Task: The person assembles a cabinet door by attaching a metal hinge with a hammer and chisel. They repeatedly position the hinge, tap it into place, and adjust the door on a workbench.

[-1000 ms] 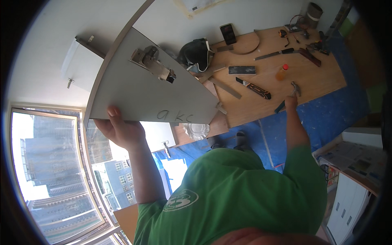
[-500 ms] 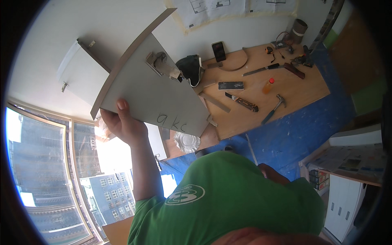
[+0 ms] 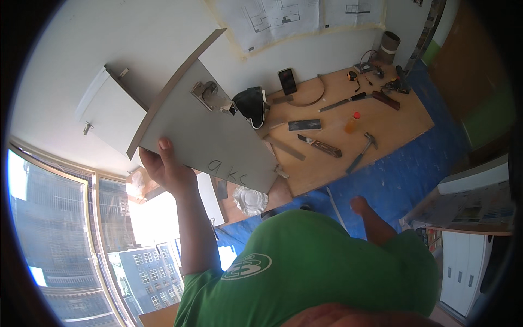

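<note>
My left hand (image 3: 169,169) grips the lower left edge of a grey cabinet door (image 3: 218,141), thumb on its face and fingers curled behind. The door is raised and tilted, with a long trim strip (image 3: 169,87) along its far left edge. A metal hinge (image 3: 210,98) is fixed on its face, and handwritten marks run near its lower edge. My right hand (image 3: 358,206) hangs low beside my body, away from the workbench (image 3: 381,125). It looks rounded, but its fingers are too small and blurred to make out.
On the workbench lie a hammer (image 3: 362,152), a utility knife (image 3: 320,146), a dark block (image 3: 305,125), a saw (image 3: 343,102), a small orange bottle (image 3: 352,122) and a phone (image 3: 287,81). A white ornate moulding (image 3: 250,201) lies near the door. Blue sheeting (image 3: 376,182) covers the floor.
My right hand has come out from beside my body and swung forward over the blue floor. The door, still in my left hand, sits slightly lower in view.
</note>
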`<state>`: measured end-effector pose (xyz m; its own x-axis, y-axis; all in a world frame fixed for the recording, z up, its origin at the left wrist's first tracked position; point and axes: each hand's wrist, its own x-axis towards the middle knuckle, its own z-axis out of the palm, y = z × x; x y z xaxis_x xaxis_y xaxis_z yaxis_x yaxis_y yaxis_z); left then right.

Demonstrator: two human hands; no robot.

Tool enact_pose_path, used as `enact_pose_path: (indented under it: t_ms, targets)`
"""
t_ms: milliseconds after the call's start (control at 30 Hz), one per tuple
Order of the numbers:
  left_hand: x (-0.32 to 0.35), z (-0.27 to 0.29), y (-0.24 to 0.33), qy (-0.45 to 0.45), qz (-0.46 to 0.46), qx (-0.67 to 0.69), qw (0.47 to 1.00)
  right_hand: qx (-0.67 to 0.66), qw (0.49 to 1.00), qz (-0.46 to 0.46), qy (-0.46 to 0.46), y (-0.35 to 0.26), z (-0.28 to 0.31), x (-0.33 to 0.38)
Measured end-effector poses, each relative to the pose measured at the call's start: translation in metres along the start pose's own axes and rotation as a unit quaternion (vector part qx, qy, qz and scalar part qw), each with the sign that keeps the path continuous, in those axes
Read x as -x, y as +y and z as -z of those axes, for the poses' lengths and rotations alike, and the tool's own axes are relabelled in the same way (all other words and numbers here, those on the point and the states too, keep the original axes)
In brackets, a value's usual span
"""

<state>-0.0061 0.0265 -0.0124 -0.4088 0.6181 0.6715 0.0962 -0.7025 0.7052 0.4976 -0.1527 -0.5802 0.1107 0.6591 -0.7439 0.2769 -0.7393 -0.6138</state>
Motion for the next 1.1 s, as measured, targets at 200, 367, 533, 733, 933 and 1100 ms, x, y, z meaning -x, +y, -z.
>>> enact_pose_path:
  t_ms: [200, 367, 533, 733, 933, 1100]
  targets:
    - [0.001, -0.007, 0.006, -0.009, -0.004, 0.010, 1.000, 0.007, 0.999, -0.044, -0.023, -0.061, -0.032, 0.033]
    - [-0.001, 0.000, 0.009, 0.001, 0.000, -0.012, 1.000, 0.167, 0.983, -0.027, -0.074, -0.066, -0.037, 0.033]
    - [-0.005, 0.003, 0.004, -0.010, 0.001, -0.010, 1.000, 0.271, 0.934, 0.218, -0.081, 0.010, -0.010, -0.014]
    - [-0.003, 0.006, 0.006, -0.015, 0.009, -0.036, 0.999, 0.149, 0.981, -0.022, -0.122, 0.034, 0.006, -0.036]
    - [0.002, 0.001, 0.012, -0.020, -0.003, -0.061, 0.998, 0.009, 0.994, -0.110, -0.025, 0.021, -0.021, -0.018]
    - [0.004, -0.007, 0.017, -0.026, -0.001, -0.013, 1.000, 0.074, 0.994, -0.065, -0.042, -0.011, -0.030, 0.017]
